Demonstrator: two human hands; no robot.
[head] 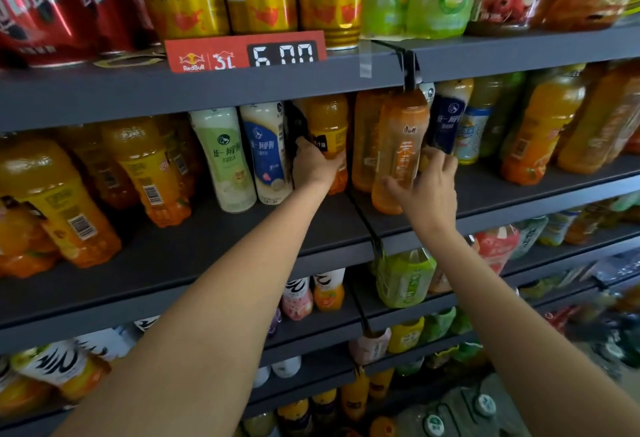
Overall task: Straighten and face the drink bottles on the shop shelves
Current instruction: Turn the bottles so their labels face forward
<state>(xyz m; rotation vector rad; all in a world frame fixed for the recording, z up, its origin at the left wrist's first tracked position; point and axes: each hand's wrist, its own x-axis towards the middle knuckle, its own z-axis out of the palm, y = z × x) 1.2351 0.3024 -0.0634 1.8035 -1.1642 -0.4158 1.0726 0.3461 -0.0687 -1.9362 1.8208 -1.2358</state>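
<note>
Bottles on dark middle shelf (207, 256): left hand (313, 163) grips black-labelled orange juice bottle (329, 132); right hand (429, 187), fingers spread, touches pale orange tea bottle (398, 152). Far-left orange bottles (69, 201) show barcodes, unfaced; plenty left.
</note>
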